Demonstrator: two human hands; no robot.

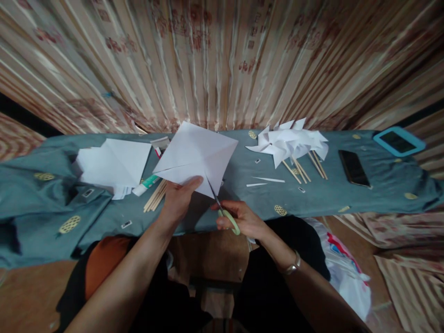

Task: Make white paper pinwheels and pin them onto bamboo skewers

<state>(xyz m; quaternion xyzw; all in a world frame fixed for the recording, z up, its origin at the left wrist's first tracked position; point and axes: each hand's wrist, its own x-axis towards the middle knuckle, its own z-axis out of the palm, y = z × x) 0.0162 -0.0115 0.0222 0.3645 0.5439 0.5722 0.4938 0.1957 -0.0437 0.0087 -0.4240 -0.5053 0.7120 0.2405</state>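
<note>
My left hand grips a square sheet of white paper by its lower edge, the thumb lying on top. A slit runs in from the paper's left corner. My right hand holds a pair of scissors with pale green handles, and their blades are on the paper near its lower corner. Below the paper's left side lie several wooden sticks and a green and white glue tube. To the right, thin white paper strips rest on the cloth.
Several white paper pinwheels on sticks lie at the right, beside a dark phone and a blue-framed device. More white sheets are at the left. A blue-green cloth covers the table, with curtains behind it.
</note>
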